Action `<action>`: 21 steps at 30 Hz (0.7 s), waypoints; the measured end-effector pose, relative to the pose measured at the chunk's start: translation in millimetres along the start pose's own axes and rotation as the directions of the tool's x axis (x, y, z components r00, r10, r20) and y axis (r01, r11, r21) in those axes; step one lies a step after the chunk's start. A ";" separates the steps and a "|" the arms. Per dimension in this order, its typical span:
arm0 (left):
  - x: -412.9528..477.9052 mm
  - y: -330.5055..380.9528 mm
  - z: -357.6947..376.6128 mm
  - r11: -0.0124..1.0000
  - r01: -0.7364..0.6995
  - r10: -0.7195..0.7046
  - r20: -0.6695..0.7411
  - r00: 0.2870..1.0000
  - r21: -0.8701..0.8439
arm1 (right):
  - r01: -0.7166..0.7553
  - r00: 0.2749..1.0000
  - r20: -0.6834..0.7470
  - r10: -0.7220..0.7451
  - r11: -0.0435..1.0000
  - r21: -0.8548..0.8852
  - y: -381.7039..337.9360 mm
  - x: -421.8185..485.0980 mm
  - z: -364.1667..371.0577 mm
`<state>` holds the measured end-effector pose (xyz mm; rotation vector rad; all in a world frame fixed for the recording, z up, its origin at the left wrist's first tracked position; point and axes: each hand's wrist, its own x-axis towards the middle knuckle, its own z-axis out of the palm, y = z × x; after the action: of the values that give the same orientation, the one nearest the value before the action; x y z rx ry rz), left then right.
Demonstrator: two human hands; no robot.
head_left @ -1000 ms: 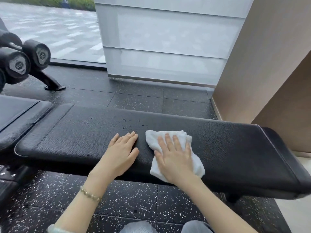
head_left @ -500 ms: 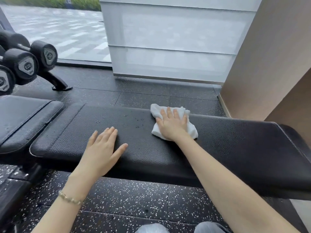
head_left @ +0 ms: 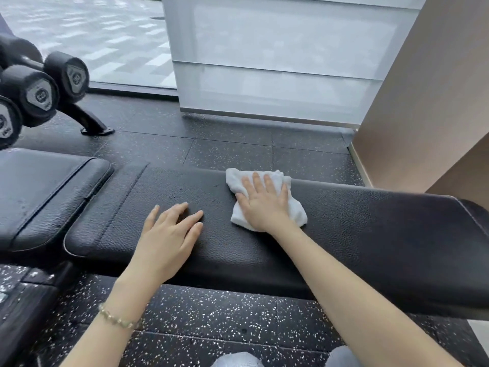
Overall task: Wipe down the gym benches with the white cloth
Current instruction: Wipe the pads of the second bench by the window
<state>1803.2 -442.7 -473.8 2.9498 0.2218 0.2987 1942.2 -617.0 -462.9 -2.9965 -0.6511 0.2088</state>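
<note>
nearest, low in the view: grey-clad knees over speckled floor, then two bare forearms reaching forward, a beaded bracelet on the left wrist.

next out, on the near half of the black padded table: left hand, palm down, fingers straight and a little spread, holding nothing, pressing on bare pad. looks like a brace.

farther, and to the right of it: right hand, flat on top of the white cloth, fingers straight and fanned, pinning rather than gripping. cloth bunched, lying at the far edge of the table, one corner poking out past the fingertips, another showing right of the wrist. near the left hand but apart from it, bare pad between.

long axis of the table running left to right across the view, cloth about midway along. so: right hand on the cloth, left hand near but off it. reads as mid-wipe, at the far end of a stroke. small dark specks left of the cloth, just beyond the left fingertips. probably calls for a sweep leftward or back toward the near edge. long stretch of pad off to the right as well; cannot tell whether wiped.

beyond, to the left: a second pad end to end with the first, then dumbbells on a rack. farthest: window blind and beige wall.
</note>
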 end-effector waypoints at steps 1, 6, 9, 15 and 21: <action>0.1 -2.5 -1.5 1.000 0.024 -0.023 -0.012 1.000 0.021 | -0.007 1.000 0.010 0.007 1.000 0.003 -4.8 16.7 -2.5; -1.2 -6.9 -4.5 0.998 0.057 -0.058 0.036 0.998 0.028 | -0.045 0.998 0.033 0.044 0.999 0.029 -20.2 35.3 -3.1; -0.3 -11.8 -2.3 0.998 0.045 -0.046 0.025 0.999 0.041 | -0.005 1.000 -0.018 0.005 1.000 -0.012 -26.9 -10.0 8.5; -2.3 -27.5 -7.0 0.997 -0.048 0.052 0.066 0.996 -0.061 | 0.095 0.994 -0.055 -0.098 0.994 -0.050 -58.6 -101.6 22.4; -17.3 -74.8 -15.5 0.997 -0.007 0.009 0.024 1.000 -0.076 | 0.129 0.992 0.014 -0.128 0.992 -0.018 -67.1 -44.9 9.3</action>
<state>1773.4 -370.2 -475.6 2.8781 0.1911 0.2654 1873.0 -574.4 -460.4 -2.9593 -0.8486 0.2154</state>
